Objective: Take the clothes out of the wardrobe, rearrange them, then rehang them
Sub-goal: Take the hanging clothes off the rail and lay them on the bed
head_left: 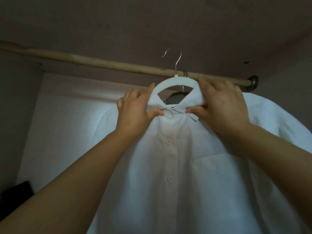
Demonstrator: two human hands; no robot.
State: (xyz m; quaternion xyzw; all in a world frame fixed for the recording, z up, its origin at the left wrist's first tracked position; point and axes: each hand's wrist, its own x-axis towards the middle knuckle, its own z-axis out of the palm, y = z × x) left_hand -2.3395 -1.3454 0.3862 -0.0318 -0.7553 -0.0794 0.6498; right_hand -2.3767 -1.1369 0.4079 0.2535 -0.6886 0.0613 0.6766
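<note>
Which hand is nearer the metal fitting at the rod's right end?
Right. The right hand grips the shirt collar just below and left of the fitting. The left hand grips the collar's other side, beyond the hanger, farther away.

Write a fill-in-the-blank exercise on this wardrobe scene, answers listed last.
The shirt is ____ in colour.
The left hand and right hand each pinch its ____.
A row of ____ runs down its front.
Missing words: white; collar; buttons.
</note>
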